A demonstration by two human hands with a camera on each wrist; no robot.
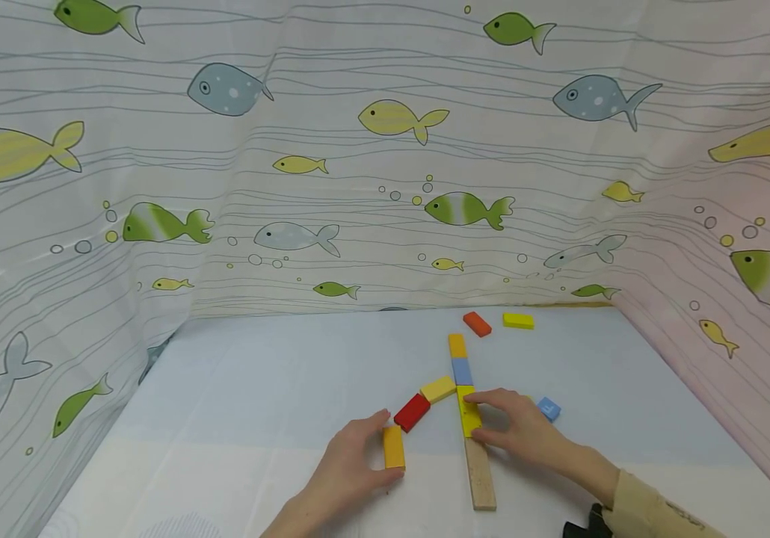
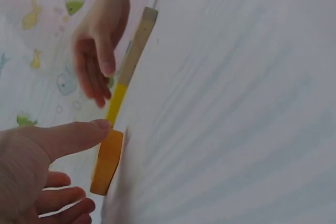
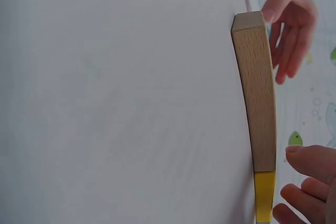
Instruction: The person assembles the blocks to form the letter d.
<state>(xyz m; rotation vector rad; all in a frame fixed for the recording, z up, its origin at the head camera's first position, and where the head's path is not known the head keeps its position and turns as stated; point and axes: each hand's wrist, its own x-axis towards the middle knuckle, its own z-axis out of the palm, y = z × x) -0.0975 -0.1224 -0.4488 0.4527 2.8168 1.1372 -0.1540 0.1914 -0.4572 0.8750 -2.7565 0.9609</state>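
In the head view, my left hand (image 1: 350, 457) pinches an orange block (image 1: 394, 448) lengthwise, thumb by the near end and a fingertip by the far end. In the left wrist view the thumb touches that block. A red block (image 1: 413, 412) and a pale yellow block (image 1: 438, 389) continue diagonally from it to a straight row. This row has a bare wooden block (image 1: 480, 478), a bright yellow block (image 1: 469, 418), a blue block (image 1: 462, 371) and another orange block (image 1: 457, 346). Beside the bright yellow block, my right hand (image 1: 519, 426) has relaxed fingers, thumb apart from it in the right wrist view.
A blue cube-like block (image 1: 549, 409) lies beyond the right hand. Farther back are an orange-red block (image 1: 477, 323) and a yellow block (image 1: 518, 320). Fish-patterned cloth (image 1: 331, 194) walls the white table (image 1: 257, 388). A black object (image 1: 587, 525) sits by the right sleeve.
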